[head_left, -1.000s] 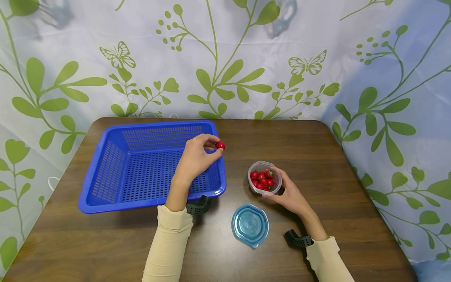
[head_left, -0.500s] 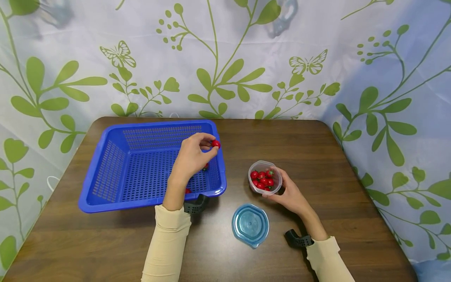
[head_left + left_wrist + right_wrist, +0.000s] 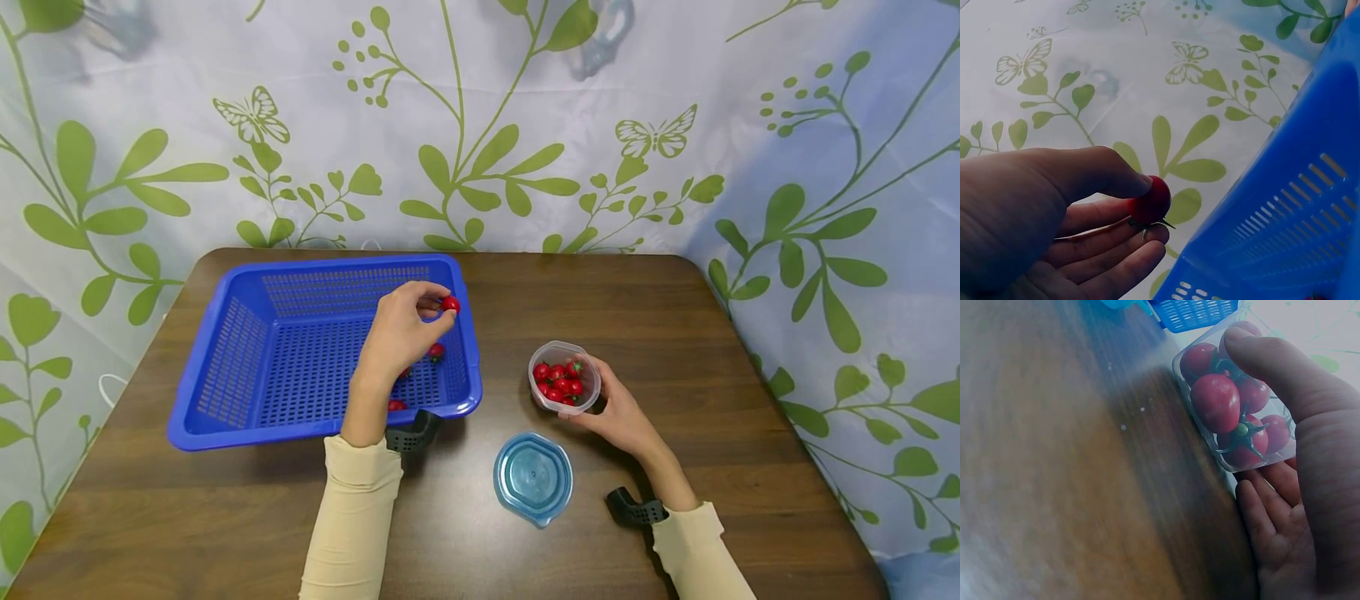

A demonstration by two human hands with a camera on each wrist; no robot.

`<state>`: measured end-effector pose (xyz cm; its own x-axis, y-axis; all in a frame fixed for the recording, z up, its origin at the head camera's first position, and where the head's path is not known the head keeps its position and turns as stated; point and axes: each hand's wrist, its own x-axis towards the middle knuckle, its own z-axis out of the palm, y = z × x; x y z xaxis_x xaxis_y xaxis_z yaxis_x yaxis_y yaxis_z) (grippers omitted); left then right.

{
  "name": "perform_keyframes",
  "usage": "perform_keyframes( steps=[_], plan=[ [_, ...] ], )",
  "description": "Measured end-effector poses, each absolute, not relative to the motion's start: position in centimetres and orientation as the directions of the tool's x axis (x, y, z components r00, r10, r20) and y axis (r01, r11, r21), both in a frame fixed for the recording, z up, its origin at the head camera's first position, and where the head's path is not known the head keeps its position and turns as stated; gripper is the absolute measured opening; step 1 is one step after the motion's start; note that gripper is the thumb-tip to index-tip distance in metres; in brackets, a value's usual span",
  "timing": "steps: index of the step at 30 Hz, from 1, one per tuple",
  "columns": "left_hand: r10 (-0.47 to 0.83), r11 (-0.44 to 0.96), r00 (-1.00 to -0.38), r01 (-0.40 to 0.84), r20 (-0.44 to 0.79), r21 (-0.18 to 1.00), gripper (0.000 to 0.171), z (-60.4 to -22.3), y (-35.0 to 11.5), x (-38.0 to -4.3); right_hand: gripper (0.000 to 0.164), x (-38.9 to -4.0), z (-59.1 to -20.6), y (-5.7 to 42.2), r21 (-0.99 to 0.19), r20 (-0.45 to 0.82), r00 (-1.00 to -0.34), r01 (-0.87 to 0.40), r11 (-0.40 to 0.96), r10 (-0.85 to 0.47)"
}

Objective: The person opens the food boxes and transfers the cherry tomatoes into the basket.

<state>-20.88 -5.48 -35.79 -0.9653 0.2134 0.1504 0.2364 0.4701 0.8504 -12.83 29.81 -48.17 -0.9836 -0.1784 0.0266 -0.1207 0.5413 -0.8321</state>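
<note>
Between thumb and fingers my left hand (image 3: 405, 329) pinches a cherry tomato (image 3: 450, 304), held above the right end of the blue basket (image 3: 217, 333). In the left wrist view the tomato (image 3: 1151, 201) shows its green stem end pointing down. A few more cherry tomatoes, one of them a tomato (image 3: 436, 352) near the basket's right side, lie on the basket floor, partly hidden by my wrist. My right hand (image 3: 615, 408) grips a small clear plastic container (image 3: 592, 392) from its right side. Several red tomatoes (image 3: 1215, 403) with green stems fill it.
A round blue translucent lid (image 3: 532, 479) lies on the wooden table (image 3: 600, 300), in front of the container and right of the basket. A patterned curtain (image 3: 495, 117) rises behind the table and along its sides.
My left hand has moved left with its tomato, from the basket's right rim to over its inside, uncovering tomatoes on the basket floor. The right hand and container have stayed put.
</note>
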Motion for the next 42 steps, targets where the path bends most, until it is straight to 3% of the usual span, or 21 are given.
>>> perform_keyframes(
  steps=[42],
  plan=[
    [0.23, 0.533, -0.964, 0.237, 0.131, 0.812, 0.034, -35.8, -7.3, -20.8, 0.094, -12.8, -48.2, 29.9, -0.841, 0.041, -0.98, -0.14, 0.522, -0.196]
  ],
)
